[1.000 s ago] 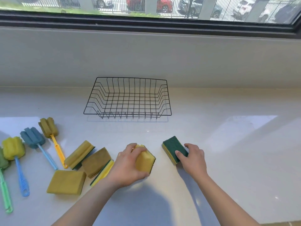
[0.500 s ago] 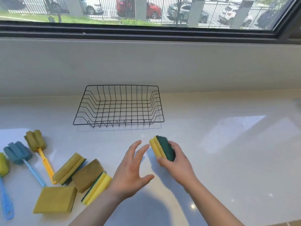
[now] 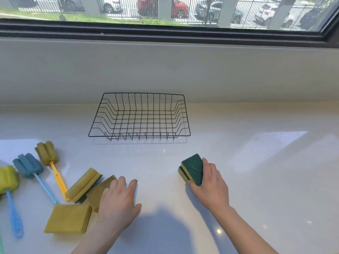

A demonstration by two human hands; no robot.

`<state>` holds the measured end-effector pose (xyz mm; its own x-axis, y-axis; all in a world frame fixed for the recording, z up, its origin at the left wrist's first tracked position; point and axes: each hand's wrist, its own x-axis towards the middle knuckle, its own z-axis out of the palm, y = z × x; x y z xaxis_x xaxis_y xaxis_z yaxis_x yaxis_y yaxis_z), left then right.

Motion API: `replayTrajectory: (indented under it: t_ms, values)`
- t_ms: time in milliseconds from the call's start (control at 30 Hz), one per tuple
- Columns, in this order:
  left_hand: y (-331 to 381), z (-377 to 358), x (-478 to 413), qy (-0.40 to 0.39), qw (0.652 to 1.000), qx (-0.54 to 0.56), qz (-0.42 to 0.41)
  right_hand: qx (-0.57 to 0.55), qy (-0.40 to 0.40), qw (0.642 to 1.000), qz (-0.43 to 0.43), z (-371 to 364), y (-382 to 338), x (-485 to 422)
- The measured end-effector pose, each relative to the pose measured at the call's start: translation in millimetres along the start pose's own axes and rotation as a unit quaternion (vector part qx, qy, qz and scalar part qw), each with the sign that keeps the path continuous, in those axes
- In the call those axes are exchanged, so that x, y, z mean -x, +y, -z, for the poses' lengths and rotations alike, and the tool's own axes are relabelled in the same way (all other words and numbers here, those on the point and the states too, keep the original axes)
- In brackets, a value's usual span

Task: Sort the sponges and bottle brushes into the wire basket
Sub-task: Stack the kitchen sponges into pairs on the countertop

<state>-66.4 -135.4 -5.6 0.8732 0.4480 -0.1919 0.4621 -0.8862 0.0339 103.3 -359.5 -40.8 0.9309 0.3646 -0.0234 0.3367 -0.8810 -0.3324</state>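
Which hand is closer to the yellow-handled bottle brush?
Left. The left hand rests on the sponge pile just right of the yellow-handled bottle brush; the right hand is far to its right, holding two stacked sponges.

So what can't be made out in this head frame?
- Brown sponge: near end hidden under the left hand.
- Yellow-headed brush: head cut by the left edge.
- Sponges in the right hand: the hand covers their right side.
- Wire basket: nothing hidden.
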Motion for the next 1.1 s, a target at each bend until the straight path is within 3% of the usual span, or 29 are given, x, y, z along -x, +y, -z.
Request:
replayTrajectory:
  t_ms: [267, 433, 533, 667, 833, 900, 967, 1000, 1067, 1100]
  values:
    - [-6, 5, 2, -0.001, 1.000, 0.015, -0.008, -0.036, -0.033, 0.999, -0.016, -12, -7, 3]
    - [-12, 3, -5, 0.006, 0.998, 0.054, 0.016, -0.062, 0.013, 0.996, -0.064, -7, -1, -17]
    - [-11, 5, -14, 0.016, 0.991, 0.124, 0.036, -0.052, 0.043, 0.993, -0.094, -4, -3, -31]
    - [-6, 14, -27, 0.030, 0.972, 0.223, 0.060, -0.022, 0.026, 0.993, -0.111, -8, -7, -38]
    - [-3, 23, -42, 0.037, 0.926, 0.363, 0.094, -0.032, 0.018, 0.994, -0.101, -2, -10, -32]
    - [-4, 22, -47, 0.036, 0.912, 0.394, 0.104, -0.036, 0.092, 0.993, -0.056, 7, -9, -23]
    - [-4, 19, -50, 0.023, 0.891, 0.438, 0.117, -0.067, 0.183, 0.979, 0.066, 11, -10, -7]
    - [-2, 17, -51, 0.014, 0.873, 0.471, 0.125, -0.093, 0.192, 0.968, 0.128, 11, -15, 2]
    - [2, 14, -53, -0.003, 0.829, 0.544, 0.132, -0.197, 0.082, 0.963, 0.163, 5, -30, 21]
    - [6, 14, -54, -0.012, 0.808, 0.574, 0.133, -0.264, -0.022, 0.957, 0.116, 5, -42, 27]
